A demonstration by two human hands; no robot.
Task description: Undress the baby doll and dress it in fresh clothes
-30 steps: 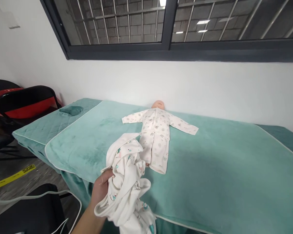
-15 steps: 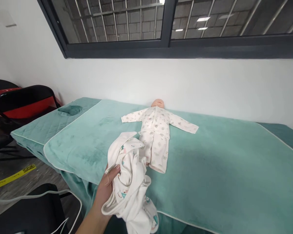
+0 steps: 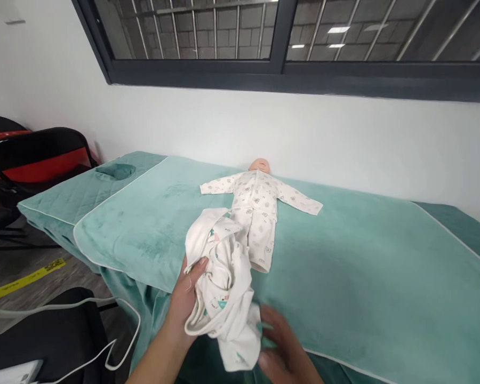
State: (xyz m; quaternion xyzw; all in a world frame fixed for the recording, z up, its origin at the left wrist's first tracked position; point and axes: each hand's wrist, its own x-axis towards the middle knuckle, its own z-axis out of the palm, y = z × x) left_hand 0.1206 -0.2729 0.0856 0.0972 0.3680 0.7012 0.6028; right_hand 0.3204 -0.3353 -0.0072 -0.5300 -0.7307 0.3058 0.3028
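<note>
My left hand point(image 3: 190, 290) is closed on a bunched white baby garment point(image 3: 228, 288) with small coloured prints, its thumb pressed on top of the cloth. The garment hangs in loose folds over the bed's near edge. At its lower right, my right hand point(image 3: 282, 346) is slightly blurred, with fingers and thumb apart beside the cloth; whether they touch it I cannot tell. Beyond lies a baby doll point(image 3: 260, 165) on its back, dressed in a printed white top point(image 3: 256, 189) and matching trousers point(image 3: 260, 240). Its sleeves spread out to both sides, and the held garment covers part of one trouser leg.
A green plush cover point(image 3: 364, 266) spreads over the bed, which has a face hole point(image 3: 116, 170) at the left end. Behind stand a white wall point(image 3: 344, 138) and a dark window frame point(image 3: 224, 77). Black-and-red chairs point(image 3: 44, 154), a black seat point(image 3: 48, 330) and a white cable point(image 3: 72, 304) are on the left.
My right hand has come into view from below, beside the garment's lower end. My left hand and the garment have shifted slightly right and up in the picture. The doll stays put.
</note>
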